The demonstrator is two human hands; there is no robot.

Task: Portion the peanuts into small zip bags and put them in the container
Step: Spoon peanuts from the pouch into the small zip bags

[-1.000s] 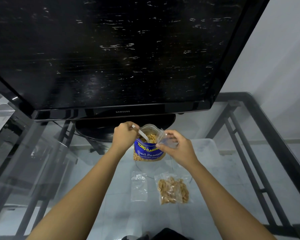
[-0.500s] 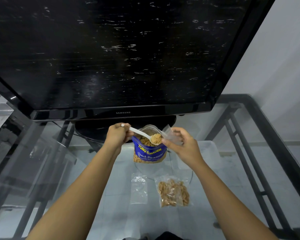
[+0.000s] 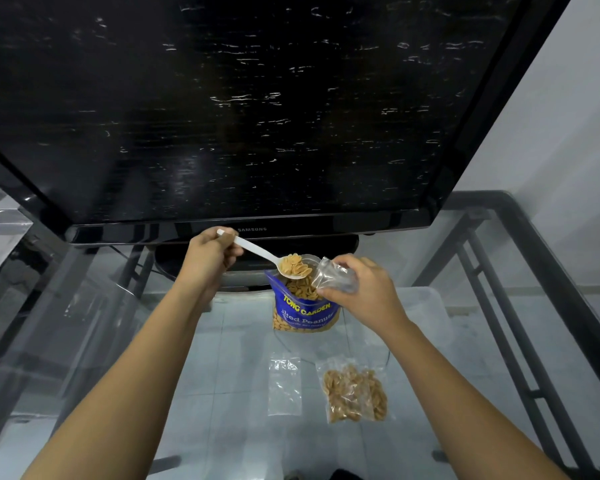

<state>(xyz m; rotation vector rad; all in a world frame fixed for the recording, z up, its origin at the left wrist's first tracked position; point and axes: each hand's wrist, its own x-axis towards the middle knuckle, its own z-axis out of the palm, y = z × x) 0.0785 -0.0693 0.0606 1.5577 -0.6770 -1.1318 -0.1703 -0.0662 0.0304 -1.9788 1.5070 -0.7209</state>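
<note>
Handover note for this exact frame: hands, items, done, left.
Left hand holds white plastic spoon, heaped with peanuts, over the open blue peanut pouch.
Right hand pinches a small clear zip bag beside the spoon.
Done: one filled zip bag on the glass table.
Left: fill held bag, then flat empty zip bag; seal, put all in container.

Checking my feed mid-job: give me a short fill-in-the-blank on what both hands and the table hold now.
1. The left hand holds a white ____ loaded with peanuts.
2. The right hand pinches a small, clear, ____ zip bag.
3. The scoop hovers over the open ____ pouch.
4. On the table, ____ small bag already holds peanuts.

Missing: spoon; empty; blue; one
</note>
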